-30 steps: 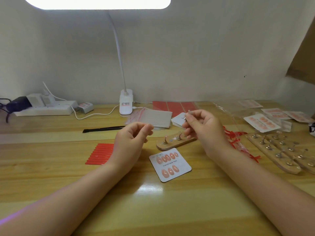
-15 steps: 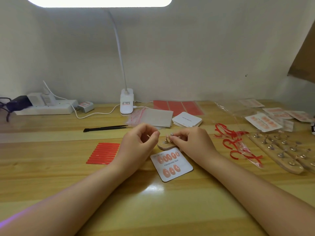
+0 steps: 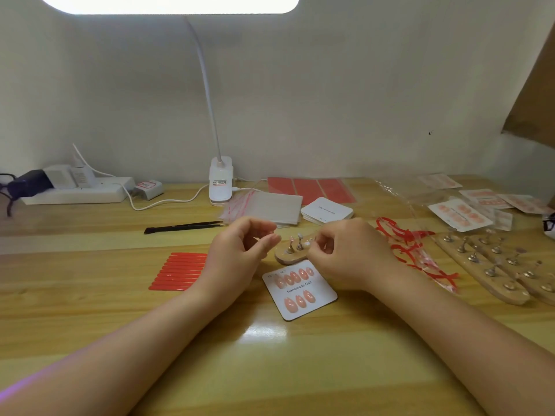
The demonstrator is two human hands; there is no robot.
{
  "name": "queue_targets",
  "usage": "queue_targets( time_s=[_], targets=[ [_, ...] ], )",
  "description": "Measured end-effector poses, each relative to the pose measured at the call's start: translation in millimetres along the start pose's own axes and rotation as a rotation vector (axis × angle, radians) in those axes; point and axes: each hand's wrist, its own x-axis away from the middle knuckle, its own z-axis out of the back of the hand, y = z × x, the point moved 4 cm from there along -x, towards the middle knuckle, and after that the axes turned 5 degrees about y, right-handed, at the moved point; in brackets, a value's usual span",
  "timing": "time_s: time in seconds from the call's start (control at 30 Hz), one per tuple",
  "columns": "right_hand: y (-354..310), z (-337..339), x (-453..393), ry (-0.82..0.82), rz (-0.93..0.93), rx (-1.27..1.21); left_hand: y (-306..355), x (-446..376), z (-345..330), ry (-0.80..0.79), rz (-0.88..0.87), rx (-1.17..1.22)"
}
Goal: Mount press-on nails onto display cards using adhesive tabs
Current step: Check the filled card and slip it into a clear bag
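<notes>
I am looking down at my two hands over the wooden table [image 3: 90, 319]. My right hand [image 3: 348, 256] is curling its fingers at a small pale piece on a peg of the wooden nail stand [image 3: 288, 255], though I cannot tell whether it is actually pinching it. My left hand [image 3: 240, 253] is hovering just left of the stand, fingers loosely curled and holding nothing I can see. The display card [image 3: 300, 291], already carrying pink nails, is lying just in front of the stand, between my wrists. Red adhesive strips [image 3: 181, 271] are lying to the left.
</notes>
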Motion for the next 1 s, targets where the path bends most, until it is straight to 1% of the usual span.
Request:
queue_targets(
  time_s=[0.07,0.17,0.23,0.27,0.4,0.63,0.8,1.0],
  targets=[
    [2.6,10.6,-4.5,-0.154,0.001,0.001,0.7,0.1,1.4,0.017,-0.005,0.029],
    [3.9,17.0,-3.5,-0.442,-0.015,-0.116,2.2,0.5,3.0,0.036,-0.051,0.061],
    [1.5,13.3,0.3,-0.574,0.010,-0.095,2.1,0.8,3.6,0.045,-0.082,0.069],
    [0.3,10.2,1.9,-0.610,0.026,-0.076,1.7,0.8,4.0,0.052,-0.092,0.069],
    [-2.4,5.2,3.2,-0.609,0.030,-0.086,1.2,0.9,5.1,0.073,-0.109,0.043],
    [-4.1,6.6,4.6,-0.588,0.047,-0.083,1.6,0.4,5.4,0.034,-0.108,-0.036],
    [-4.0,5.4,3.5,-0.584,0.054,-0.096,4.1,1.3,6.0,0.026,-0.049,-0.066],
    [-3.6,5.3,3.2,-0.572,0.083,-0.102,-0.8,0.0,2.4,-0.001,-0.030,-0.126]
  ],
)
